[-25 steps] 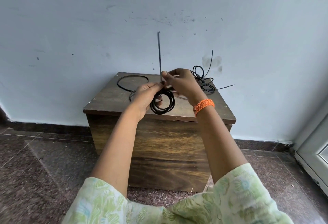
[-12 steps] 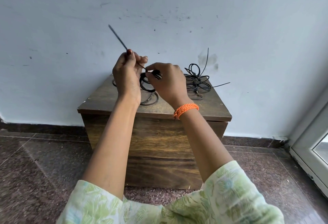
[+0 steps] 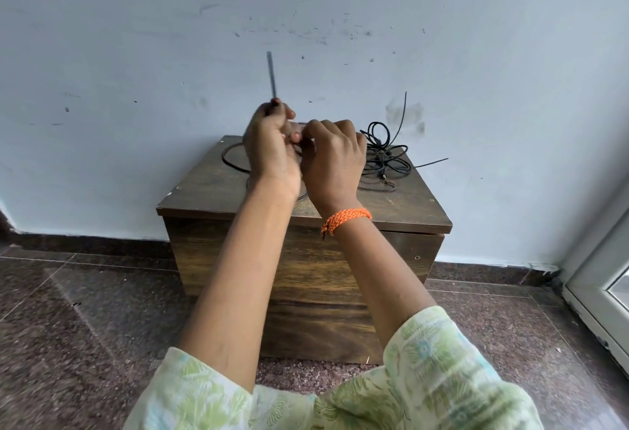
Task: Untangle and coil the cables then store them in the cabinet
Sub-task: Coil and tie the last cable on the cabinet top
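Both hands are raised close together over the dark wooden cabinet. My left hand grips a thin dark strip that sticks straight up from its fist. My right hand, with an orange wrist band, is curled against the left; the small black coil it held a moment ago is hidden behind the hands. A loose black cable loop lies on the cabinet top at the left. A tangled bundle of black cables sits at the top's back right corner.
The cabinet stands on a speckled stone floor against a pale blue wall. A white door frame runs along the right edge. Two stiff cable ends jut up and sideways from the tangle.
The strip in my left hand has swung from leaning left to nearly upright. Both hands have closed together, and the black coil has gone out of sight behind them.
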### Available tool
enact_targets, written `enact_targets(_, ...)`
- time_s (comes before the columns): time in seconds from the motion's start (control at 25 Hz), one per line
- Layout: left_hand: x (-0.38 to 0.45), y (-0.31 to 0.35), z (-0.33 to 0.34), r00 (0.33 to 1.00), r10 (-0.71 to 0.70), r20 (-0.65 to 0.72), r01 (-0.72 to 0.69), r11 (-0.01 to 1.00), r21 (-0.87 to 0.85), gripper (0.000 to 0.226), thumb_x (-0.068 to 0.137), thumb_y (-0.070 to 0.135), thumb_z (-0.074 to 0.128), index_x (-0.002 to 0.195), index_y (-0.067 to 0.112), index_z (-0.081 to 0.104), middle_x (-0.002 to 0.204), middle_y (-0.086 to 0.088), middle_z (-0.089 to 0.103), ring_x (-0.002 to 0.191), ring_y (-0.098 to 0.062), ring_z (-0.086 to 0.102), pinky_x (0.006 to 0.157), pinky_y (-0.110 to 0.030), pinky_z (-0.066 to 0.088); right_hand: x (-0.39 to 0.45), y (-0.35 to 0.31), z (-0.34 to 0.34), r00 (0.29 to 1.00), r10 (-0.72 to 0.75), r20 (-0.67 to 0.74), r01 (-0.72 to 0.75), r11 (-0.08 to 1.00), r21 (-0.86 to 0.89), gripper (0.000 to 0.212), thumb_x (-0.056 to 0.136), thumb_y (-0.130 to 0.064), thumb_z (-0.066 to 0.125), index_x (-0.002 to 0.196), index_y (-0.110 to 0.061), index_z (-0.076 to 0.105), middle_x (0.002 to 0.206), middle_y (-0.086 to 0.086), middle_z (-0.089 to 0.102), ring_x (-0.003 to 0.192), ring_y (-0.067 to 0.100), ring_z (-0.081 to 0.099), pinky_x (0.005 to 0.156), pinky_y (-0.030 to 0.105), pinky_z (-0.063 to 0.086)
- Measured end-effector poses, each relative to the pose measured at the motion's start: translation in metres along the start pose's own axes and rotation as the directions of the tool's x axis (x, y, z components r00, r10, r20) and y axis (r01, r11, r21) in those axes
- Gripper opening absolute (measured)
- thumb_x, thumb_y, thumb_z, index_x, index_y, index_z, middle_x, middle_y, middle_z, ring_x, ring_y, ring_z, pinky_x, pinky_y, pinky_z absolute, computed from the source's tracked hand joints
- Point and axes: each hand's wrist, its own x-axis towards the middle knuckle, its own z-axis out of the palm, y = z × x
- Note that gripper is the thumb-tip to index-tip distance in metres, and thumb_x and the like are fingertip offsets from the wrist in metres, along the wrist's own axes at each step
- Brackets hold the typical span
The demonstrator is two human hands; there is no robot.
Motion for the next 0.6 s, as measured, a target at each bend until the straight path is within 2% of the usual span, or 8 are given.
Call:
enact_targets(0.16,-0.006,-0.011,0.007,0.997,0.074,-0.006,-0.072,0.987,0.141,0.040,0.092,-0.006,0.040,0.055,0.010,0.046,0.043,0.007,0.039,0.036,-0.004,0.030,0.043,-0.016,0.027,-0.002,0.001,0.003,0.998,0.040,-0.045,-0.039,0.999,0.028,0.011,0.075,-0.011,0.062,0.066,-0.014,0.059,0.063,0.000,0.063,0.069,0.028,0.055,0.060,0.033,0.037)
enact_targets(0.24,0.007,-0.008,-0.004,0.985,0.147,0.088,-0.164,0.953,0.254,0.035,0.093,-0.001,0.044,0.062,0.009,0.057,0.049,0.006,0.051,0.047,-0.006,0.046,0.053,-0.019,0.039,0.010,-0.003,0.002,0.975,0.185,0.120,-0.197,0.975,0.099,0.009,0.080,-0.009,0.061,0.072,-0.012,0.064,0.068,0.006,0.066,0.067,0.027,0.053,0.056,0.030,0.034)
enact_targets(0.28,0.015,-0.006,-0.011,0.971,0.191,0.147,-0.233,0.900,0.369,0.028,0.094,0.002,0.046,0.075,0.007,0.064,0.061,0.003,0.062,0.060,-0.006,0.056,0.063,-0.019,0.046,0.017,0.001,0.007,0.938,0.284,0.197,-0.315,0.938,0.144,0.008,0.083,-0.013,0.063,0.077,-0.013,0.068,0.072,0.007,0.069,0.066,0.025,0.056,0.054,0.027,0.036)
enact_targets(0.36,0.034,-0.004,-0.033,0.941,0.224,0.254,-0.338,0.681,0.650,0.023,0.096,0.013,0.048,0.111,0.005,0.065,0.106,-0.005,0.069,0.090,-0.002,0.061,0.087,-0.016,0.047,0.031,0.018,0.023,0.791,0.529,0.307,-0.609,0.727,0.316,0.010,0.083,-0.020,0.072,0.078,-0.012,0.072,0.073,0.005,0.070,0.062,0.016,0.062,0.050,0.018,0.044)
enact_targets(0.4,0.043,-0.006,-0.047,0.938,0.217,0.270,-0.345,0.531,0.774,0.032,0.097,0.020,0.049,0.125,0.009,0.058,0.125,-0.004,0.062,0.098,0.002,0.059,0.095,-0.016,0.042,0.038,0.027,0.033,0.675,0.637,0.373,-0.735,0.535,0.417,0.013,0.081,-0.020,0.075,0.073,-0.011,0.070,0.071,0.004,0.069,0.062,0.014,0.063,0.052,0.018,0.051)
enact_targets(0.48,0.059,-0.016,-0.075,0.964,0.155,0.216,-0.253,0.294,0.922,0.044,0.097,0.030,0.047,0.139,0.019,0.044,0.143,-0.001,0.047,0.117,-0.004,0.053,0.100,-0.019,0.035,0.049,0.051,0.066,0.436,0.752,0.494,-0.856,0.178,0.485,0.022,0.078,-0.014,0.078,0.062,-0.011,0.064,0.076,0.010,0.070,0.068,0.019,0.069,0.065,0.031,0.061)
enact_targets(0.52,0.066,-0.023,-0.088,0.980,0.091,0.177,-0.195,0.253,0.948,0.047,0.096,0.033,0.046,0.142,0.024,0.039,0.146,-0.001,0.042,0.128,-0.012,0.046,0.102,-0.024,0.033,0.052,0.062,0.085,0.367,0.779,0.508,-0.875,0.103,0.473,0.022,0.077,-0.010,0.078,0.061,-0.010,0.063,0.082,0.013,0.071,0.074,0.023,0.071,0.069,0.037,0.061)
enact_targets(0.6,0.079,-0.037,-0.109,0.989,-0.088,0.115,-0.092,0.233,0.968,0.056,0.094,0.042,0.048,0.146,0.032,0.029,0.153,-0.001,0.030,0.140,-0.021,0.029,0.108,-0.035,0.028,0.053,0.085,0.127,0.303,0.797,0.522,-0.909,0.077,0.410,0.020,0.075,-0.005,0.077,0.062,-0.010,0.061,0.088,0.017,0.071,0.082,0.026,0.071,0.074,0.039,0.061)
